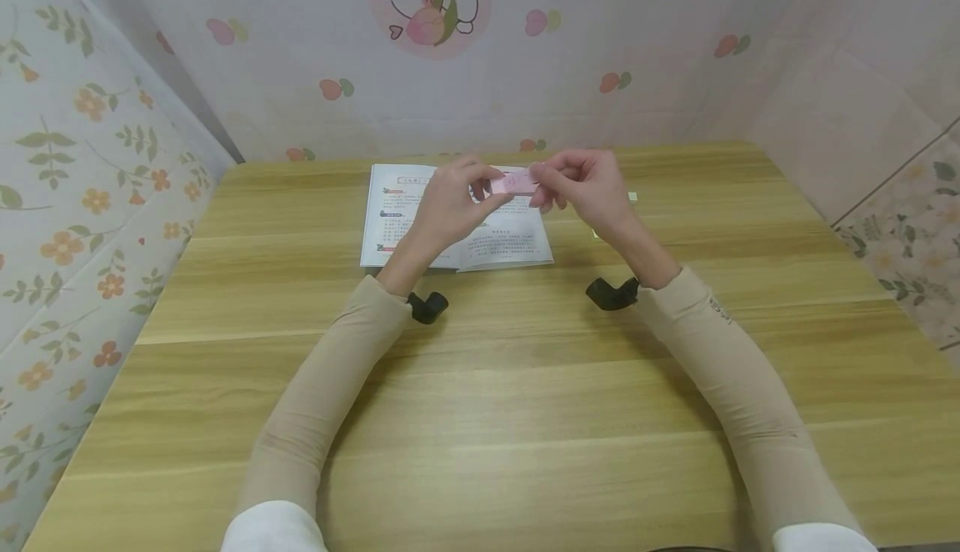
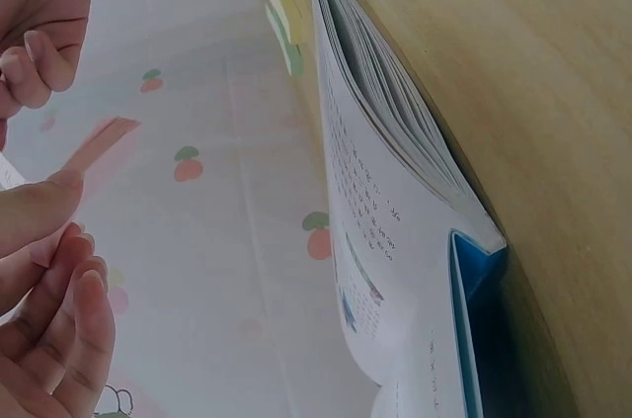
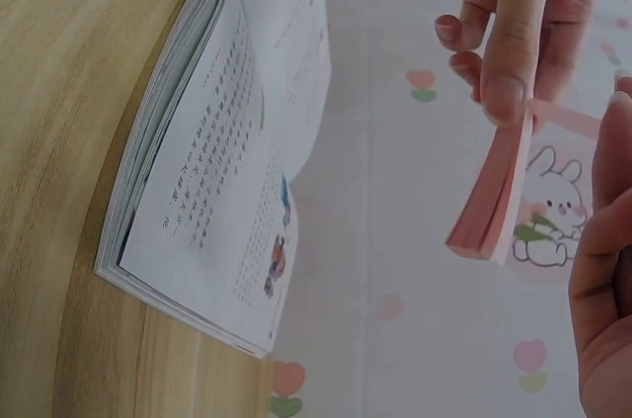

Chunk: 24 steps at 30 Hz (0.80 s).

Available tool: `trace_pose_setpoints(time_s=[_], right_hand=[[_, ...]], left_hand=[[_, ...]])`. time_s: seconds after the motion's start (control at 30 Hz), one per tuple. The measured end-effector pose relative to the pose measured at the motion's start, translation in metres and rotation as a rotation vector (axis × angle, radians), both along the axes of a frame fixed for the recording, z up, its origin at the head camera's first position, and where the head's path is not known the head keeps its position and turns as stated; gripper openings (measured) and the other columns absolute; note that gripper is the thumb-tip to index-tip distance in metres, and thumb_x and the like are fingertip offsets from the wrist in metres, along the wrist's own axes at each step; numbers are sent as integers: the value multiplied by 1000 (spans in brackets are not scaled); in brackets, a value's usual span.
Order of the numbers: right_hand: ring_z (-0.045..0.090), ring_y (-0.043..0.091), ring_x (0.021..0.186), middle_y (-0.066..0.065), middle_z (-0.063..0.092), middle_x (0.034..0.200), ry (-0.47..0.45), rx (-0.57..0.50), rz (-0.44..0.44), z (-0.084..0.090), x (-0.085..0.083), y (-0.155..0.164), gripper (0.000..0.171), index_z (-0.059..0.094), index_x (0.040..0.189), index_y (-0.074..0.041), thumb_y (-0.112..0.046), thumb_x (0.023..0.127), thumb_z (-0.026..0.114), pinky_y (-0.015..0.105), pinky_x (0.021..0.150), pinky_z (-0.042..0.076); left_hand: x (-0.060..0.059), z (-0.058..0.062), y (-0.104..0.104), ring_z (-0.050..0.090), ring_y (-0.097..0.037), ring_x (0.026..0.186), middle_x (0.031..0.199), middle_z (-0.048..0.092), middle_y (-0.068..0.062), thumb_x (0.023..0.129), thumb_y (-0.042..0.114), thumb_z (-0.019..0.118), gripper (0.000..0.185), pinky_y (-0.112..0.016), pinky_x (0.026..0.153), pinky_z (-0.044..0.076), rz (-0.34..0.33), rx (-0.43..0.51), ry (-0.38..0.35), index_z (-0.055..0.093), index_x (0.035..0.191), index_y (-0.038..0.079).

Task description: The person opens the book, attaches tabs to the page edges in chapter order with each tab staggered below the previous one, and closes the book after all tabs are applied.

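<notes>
Nearest us, both sleeves (image 1: 330,385) stretch forward over the table (image 1: 525,419). Beyond the wrists, our left hand (image 1: 450,202) and right hand (image 1: 585,185) meet in the air above the open book (image 1: 517,243). Between them we hold a pad (image 1: 513,183) of pink sticky notes. The left hand pinches its left end with thumb and fingertips (image 2: 44,206); the right hand pinches the right end, fingers curled.

From the head view the pad's long axis runs left to right, hand to hand, roughly level, clear of the page beneath. The right wrist view shows its stacked edge (image 3: 489,201), the left hand's fingertip pressed on top.

Farther off, the book lies flat near the table's back edge, and past it stands the wall (image 1: 600,35) with a fruit pattern.
</notes>
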State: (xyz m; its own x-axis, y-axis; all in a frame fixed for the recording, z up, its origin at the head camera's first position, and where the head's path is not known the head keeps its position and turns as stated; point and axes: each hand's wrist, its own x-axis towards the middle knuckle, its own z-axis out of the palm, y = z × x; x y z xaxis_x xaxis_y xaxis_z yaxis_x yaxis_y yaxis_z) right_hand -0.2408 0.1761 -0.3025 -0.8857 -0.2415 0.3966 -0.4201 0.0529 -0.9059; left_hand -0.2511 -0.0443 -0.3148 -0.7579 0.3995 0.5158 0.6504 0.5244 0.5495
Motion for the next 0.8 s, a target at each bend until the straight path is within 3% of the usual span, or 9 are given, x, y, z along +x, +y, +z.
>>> trace_pose_setpoints(time_s=[0.8], right_hand=[[61, 19, 53, 12, 70, 65, 51, -54, 16, 1, 3, -1, 16, 71, 85, 9, -4, 94, 70, 23, 48, 44]], left_hand=[[1, 3, 0, 60, -21, 77, 90, 67, -10, 89, 17, 79, 26, -28, 70, 48, 27, -29, -33, 76, 107, -1]])
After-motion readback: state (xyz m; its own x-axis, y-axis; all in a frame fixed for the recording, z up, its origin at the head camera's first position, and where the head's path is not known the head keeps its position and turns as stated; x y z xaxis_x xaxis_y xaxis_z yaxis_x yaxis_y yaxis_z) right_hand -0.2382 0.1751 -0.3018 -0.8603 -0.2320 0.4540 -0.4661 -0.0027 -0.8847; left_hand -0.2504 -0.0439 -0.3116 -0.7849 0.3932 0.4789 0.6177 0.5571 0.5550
